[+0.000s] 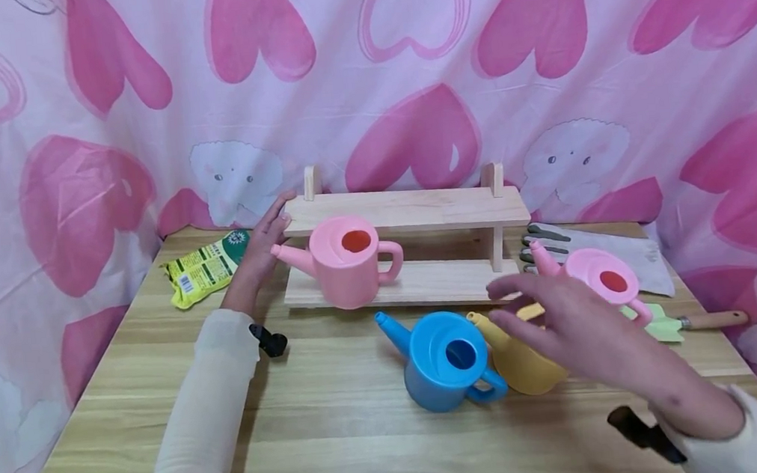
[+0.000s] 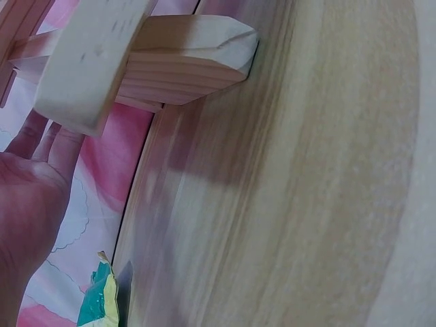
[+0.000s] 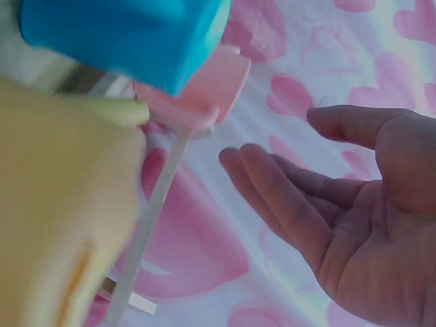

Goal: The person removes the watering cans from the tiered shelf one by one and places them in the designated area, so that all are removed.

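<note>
My left hand [image 1: 263, 248] touches the left end of a small two-tier wooden shelf [image 1: 410, 207]; in the left wrist view its straight fingers [image 2: 65, 146] pass behind the upper board, tips hidden. A pink watering can [image 1: 347, 269] is at the lower board's left part, spout to the left. My right hand [image 1: 578, 324] hovers with spread fingers and holds nothing. Below it, a yellow watering can [image 1: 525, 363] is partly hidden by the hand. A blue watering can [image 1: 440, 366] stands just left of the yellow one. Another pink watering can [image 1: 594, 270] sits behind the right hand.
A yellow-green bag [image 1: 202, 271] lies left of the shelf. On the right are grey-white gloves [image 1: 637, 259] and a light green trowel with a wooden handle [image 1: 713, 320]. A pink heart-patterned curtain [image 1: 409, 121] hangs behind the wooden table [image 1: 343, 450].
</note>
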`<state>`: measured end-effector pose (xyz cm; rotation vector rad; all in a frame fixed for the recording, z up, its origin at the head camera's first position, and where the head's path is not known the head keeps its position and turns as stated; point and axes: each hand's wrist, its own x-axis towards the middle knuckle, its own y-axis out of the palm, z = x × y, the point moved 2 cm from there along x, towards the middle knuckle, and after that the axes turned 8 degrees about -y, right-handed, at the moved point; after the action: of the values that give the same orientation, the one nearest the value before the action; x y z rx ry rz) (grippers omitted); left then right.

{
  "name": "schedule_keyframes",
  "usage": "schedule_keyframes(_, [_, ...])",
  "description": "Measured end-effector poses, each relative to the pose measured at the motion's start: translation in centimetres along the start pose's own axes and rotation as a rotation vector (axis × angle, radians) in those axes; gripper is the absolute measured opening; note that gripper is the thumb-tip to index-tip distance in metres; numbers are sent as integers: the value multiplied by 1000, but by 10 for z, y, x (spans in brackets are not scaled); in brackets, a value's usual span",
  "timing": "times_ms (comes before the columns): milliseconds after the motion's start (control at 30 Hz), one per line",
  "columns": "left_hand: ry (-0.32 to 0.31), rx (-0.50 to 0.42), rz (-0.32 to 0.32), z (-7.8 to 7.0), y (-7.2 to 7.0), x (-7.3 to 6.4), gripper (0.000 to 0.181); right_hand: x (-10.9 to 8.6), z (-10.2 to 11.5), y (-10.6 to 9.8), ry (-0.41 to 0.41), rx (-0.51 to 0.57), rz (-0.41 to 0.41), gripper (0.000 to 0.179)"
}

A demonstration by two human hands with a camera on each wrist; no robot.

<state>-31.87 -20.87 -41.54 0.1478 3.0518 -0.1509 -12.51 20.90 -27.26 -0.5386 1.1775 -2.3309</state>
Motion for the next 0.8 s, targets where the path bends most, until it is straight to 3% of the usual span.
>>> schedule_keyframes(167, [17,-17,6,-2,0,0,56,34,2,-15,-30,-64,67,32])
schedule_keyframes(367, [35,-25,9,-1,-1,-1,56,68,8,-18,-110,-122,103,28])
schedule_keyframes(500, [44,-29,11,-1,-1,0,55,88,7,-13,-135,-142,130,25])
schedule_keyframes(800, [28,-29,5,-2,-1,-1,55,133,-7,11,-187,-130,224,40])
